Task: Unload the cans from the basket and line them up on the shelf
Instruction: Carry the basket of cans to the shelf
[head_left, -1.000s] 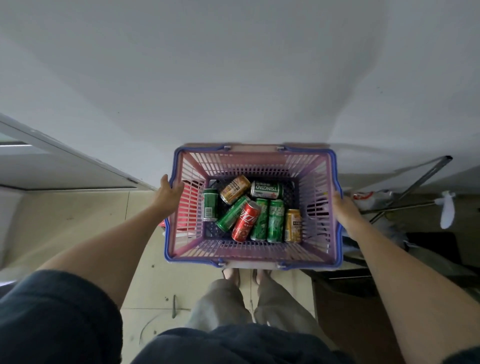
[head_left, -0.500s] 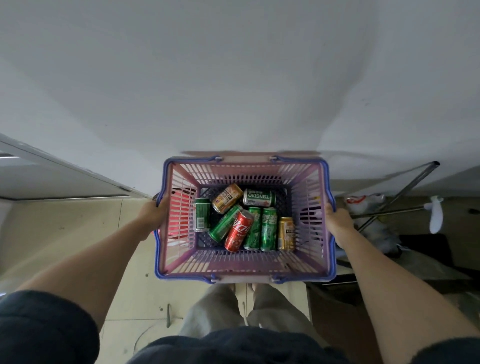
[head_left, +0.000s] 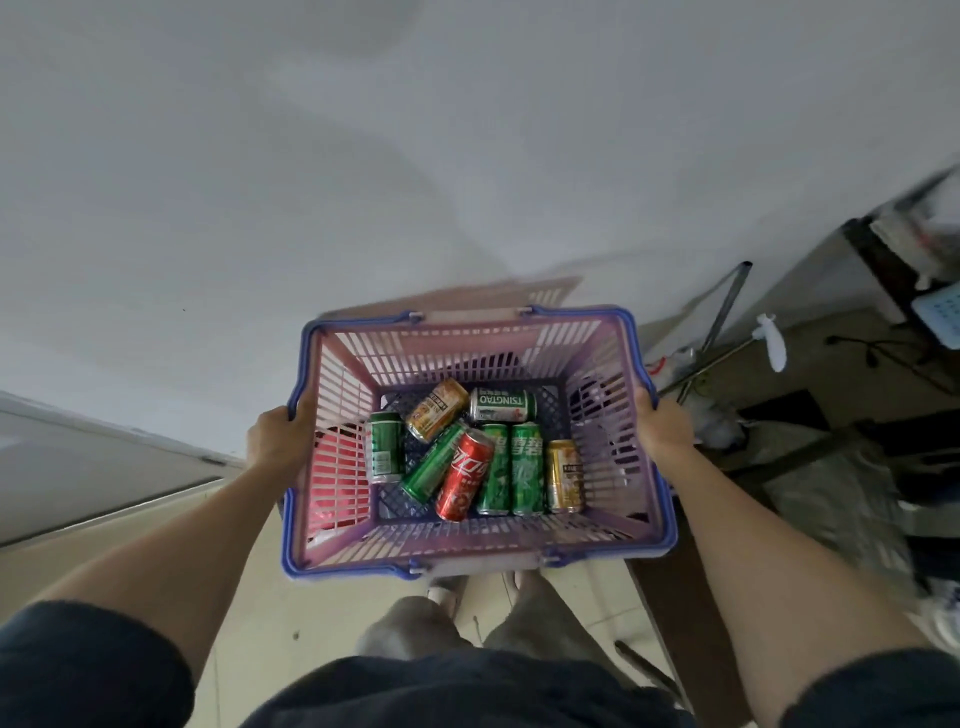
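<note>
— While both hands are on the basket (head_left: 337, 364), how exactly do they hold it?

— The left hand (head_left: 278, 441) is wrapped around the blue rim on the left side, and the right hand (head_left: 662, 431) is clamped on the rim on the right side. The pink slatted basket hangs between them above the tiled floor (head_left: 311, 608), in front of a plain white wall (head_left: 415, 156).

— And the cans?

— All eight lie on their sides on the dark basket bottom. At the far end a gold can (head_left: 436, 409) lies aslant, and just beside it to the right a Tsingtao can (head_left: 502, 405) lies crosswise. A short green can (head_left: 386, 453) sits by the left wall. Next comes a slim green can (head_left: 435, 461), tilted, with the red Coca-Cola can (head_left: 465, 474) resting against it. Right of those, two green cans (head_left: 511, 467) lie side by side, and a second gold can (head_left: 563, 474) is nearest the right wall.

— Anything else around?

— The person's trouser legs and feet show below the basket. To the right stand metal poles (head_left: 727, 306) and blurred clutter.
</note>
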